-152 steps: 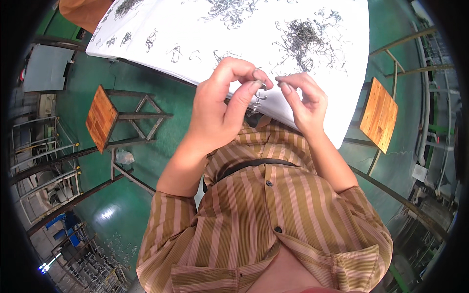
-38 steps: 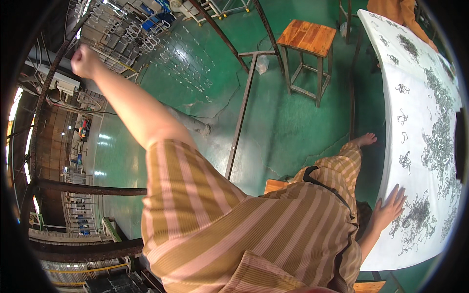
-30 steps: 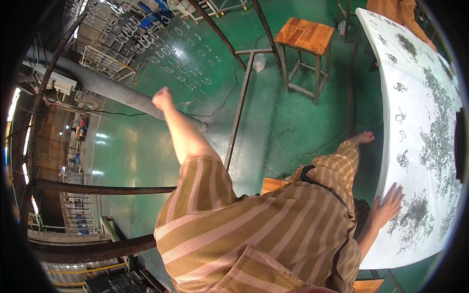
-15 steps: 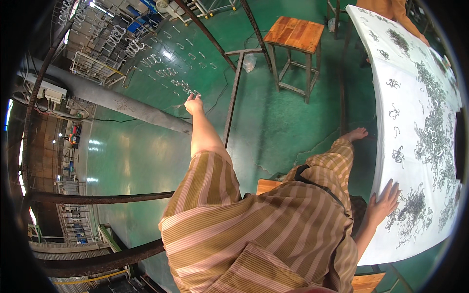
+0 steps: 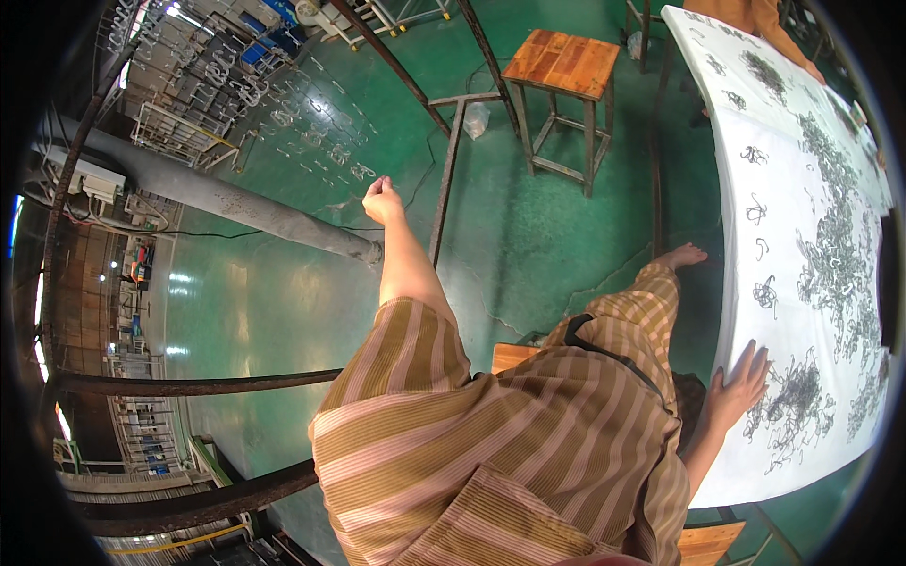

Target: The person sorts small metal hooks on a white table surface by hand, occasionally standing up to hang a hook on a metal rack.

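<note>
Above green floor (image 5: 274,283), dark hooks (image 5: 800,389) litter a white table (image 5: 731,476)

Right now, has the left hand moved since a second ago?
Yes: the left hand has moved rightward, to just above the right end of the grey pole.

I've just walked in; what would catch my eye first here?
Most likely the white-covered table at the right, strewn with dark hook-like pieces, where the person's right hand lies spread. Next, the left hand, stretched out to the other side, close to dangling silvery links. Farther off, a wooden-topped stool stands on the green floor.
</note>
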Available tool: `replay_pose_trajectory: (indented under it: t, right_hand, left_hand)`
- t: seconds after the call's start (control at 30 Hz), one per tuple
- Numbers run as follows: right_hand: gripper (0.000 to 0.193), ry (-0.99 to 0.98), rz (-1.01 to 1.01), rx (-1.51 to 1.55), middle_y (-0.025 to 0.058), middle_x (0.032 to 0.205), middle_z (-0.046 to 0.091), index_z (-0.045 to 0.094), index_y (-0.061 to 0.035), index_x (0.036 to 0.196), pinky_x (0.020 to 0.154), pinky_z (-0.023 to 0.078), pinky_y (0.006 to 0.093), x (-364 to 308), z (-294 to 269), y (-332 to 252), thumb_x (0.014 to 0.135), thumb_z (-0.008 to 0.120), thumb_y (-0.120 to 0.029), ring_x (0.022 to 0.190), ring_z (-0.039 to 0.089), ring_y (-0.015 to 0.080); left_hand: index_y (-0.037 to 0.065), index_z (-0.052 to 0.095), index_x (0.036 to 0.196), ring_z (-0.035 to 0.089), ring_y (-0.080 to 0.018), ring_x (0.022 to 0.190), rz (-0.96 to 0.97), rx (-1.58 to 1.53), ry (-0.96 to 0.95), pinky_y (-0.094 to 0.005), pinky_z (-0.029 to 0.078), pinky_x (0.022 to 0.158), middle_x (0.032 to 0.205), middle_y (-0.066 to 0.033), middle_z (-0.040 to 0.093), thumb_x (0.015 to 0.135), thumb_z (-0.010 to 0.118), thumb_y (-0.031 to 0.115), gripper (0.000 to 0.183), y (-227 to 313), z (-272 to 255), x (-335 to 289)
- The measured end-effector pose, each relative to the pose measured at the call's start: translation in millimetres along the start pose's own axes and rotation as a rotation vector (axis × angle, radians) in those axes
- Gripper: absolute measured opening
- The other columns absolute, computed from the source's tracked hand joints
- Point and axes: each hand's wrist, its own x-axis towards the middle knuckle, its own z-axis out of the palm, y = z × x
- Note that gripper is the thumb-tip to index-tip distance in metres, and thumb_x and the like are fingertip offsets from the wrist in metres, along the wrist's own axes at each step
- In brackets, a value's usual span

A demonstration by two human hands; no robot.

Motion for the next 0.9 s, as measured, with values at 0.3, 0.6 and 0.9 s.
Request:
replay_pose_trajectory:
  t: [0.3,0.6,0.9]
  right_hand:
    - [0.079,-0.009,-0.001,0.003,0.0107,0.145,0.031,0.034,-0.0199,0.141,0.107,0.02,0.0539,0,-1,0,0.07,0.067,-0.008,0.134,0.026,0.0331]
    - [0.078,0.01,-0.014,0.019,0.0104,0.145,0.032,0.035,-0.0197,0.14,0.108,0.02,0.0536,0,1,2,0.07,0.067,-0.009,0.134,0.027,0.0326]
    - [0.079,-0.005,0.016,0.024,0.0094,0.145,0.032,0.035,-0.0198,0.14,0.108,0.019,0.0525,0,-3,-2,0.069,0.068,-0.008,0.134,0.027,0.0312]
  left_hand:
    - [0.003,0.07,0.088,0.065,-0.0152,0.068,0.111,0.062,-0.077,-0.0284,0.05,0.067,0.074,-0.0069,0.07,0.079,0.067,0.01,0.011,8,-8,-14]
    - [-0.005,0.063,0.093,0.062,-0.0121,0.068,0.198,-0.393,-0.569,-0.0247,0.049,0.061,0.079,-0.0087,0.067,0.084,0.062,0.002,0.011,6,3,-13]
    - [-0.002,0.064,0.094,0.053,-0.008,0.054,-0.27,-0.511,-0.773,-0.0193,0.043,0.05,0.075,-0.0075,0.067,0.085,0.063,0.007,0.013,47,-1,-29]
